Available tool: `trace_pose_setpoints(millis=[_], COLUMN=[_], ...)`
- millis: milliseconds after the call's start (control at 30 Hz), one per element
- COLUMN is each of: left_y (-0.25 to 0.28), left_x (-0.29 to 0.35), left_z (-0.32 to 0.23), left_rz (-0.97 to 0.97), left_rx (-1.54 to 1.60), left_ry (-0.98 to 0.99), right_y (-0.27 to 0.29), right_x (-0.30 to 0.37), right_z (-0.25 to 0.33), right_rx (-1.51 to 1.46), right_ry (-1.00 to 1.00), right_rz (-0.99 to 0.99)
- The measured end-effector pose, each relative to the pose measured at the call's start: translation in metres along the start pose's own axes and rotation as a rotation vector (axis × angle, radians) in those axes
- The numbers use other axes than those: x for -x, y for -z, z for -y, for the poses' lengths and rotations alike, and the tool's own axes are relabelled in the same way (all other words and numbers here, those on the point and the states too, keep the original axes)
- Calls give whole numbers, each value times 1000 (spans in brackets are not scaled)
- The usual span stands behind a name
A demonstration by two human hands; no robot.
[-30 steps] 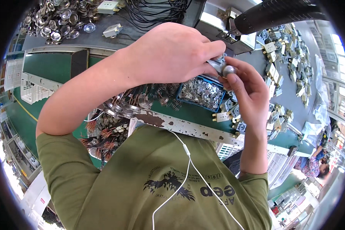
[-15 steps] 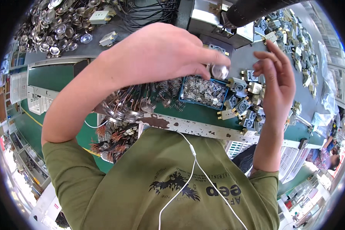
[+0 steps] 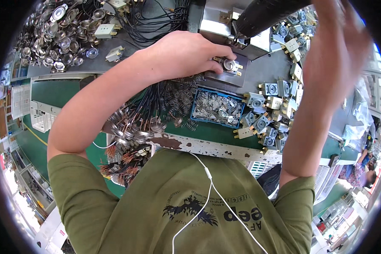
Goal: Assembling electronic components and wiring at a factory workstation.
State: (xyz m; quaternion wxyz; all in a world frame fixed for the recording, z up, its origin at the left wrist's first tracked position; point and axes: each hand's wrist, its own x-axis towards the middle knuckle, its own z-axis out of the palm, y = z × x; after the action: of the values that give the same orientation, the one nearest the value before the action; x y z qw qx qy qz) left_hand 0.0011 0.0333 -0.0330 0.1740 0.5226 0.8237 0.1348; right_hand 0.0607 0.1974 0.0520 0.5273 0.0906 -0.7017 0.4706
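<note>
My left hand (image 3: 189, 54) reaches across the bench, thumb and forefinger closed around a shiny round metal cap (image 3: 230, 65). The cap sits on a small block with brass terminals (image 3: 238, 71), which rests on a flat metal plate (image 3: 230, 79) below a machine head. My right hand (image 3: 340, 46) is raised at the upper right, beside the end of a thick black bar (image 3: 266, 15). Motion smears its fingers, and whether it touches the bar cannot be made out.
A blue tray of small metal clips (image 3: 218, 108) stands near the bench edge. Right of it lie several terminal blocks (image 3: 256, 101). Springs (image 3: 180, 99), wired metal discs (image 3: 135, 129) and black cables (image 3: 163, 17) lie to the left. Loose metal caps (image 3: 63, 42) pile up at the far left.
My left hand has brought the metal cap up and left, onto the block on the plate. My right hand has risen from beside the terminal blocks toward the upper right.
</note>
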Motion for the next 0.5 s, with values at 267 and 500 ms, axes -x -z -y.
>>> trace_pose_setpoints(millis=[267, 500], left_y=[-3, -3], left_x=[2, 5], left_z=[-8, -3], left_rz=[-18, -70], left_rx=[-95, -66], left_ry=[-4, -63], right_y=[11, 4], right_x=[-14, -10], right_z=[-18, -5], right_rx=[-6, -82], right_ry=[-11, -72], right_rz=[197, 127])
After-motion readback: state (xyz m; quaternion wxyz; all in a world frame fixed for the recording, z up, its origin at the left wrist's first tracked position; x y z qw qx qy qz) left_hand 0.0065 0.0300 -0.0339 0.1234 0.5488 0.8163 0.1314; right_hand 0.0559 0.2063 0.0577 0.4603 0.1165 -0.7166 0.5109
